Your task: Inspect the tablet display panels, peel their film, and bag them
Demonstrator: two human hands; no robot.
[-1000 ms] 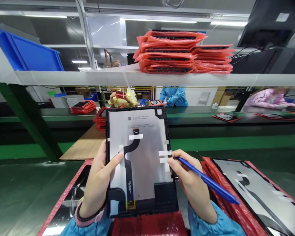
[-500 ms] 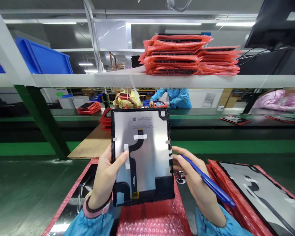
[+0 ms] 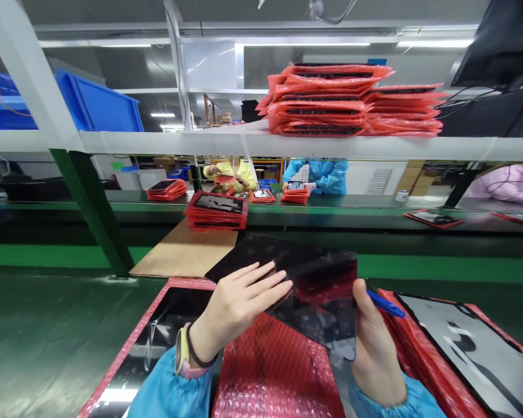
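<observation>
Two hands on one glossy black rectangular display panel [image 3: 314,284], dark face up, tilted low over a red bubble-wrap sheet [image 3: 270,371]. Left hand [image 3: 239,299]: fingers stretched flat on it, thumb hidden, grip not determinable. Right hand [image 3: 375,342] closed round the right edge, fingers hidden underneath, blue pen [image 3: 386,303] mostly covered; far shelf's red-wrapped stack [image 3: 353,101] indistinct.

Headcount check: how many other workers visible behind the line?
3: person in yellow at centre, person in blue right of them, pink sleeve far right. The shelf may hide more.
</observation>
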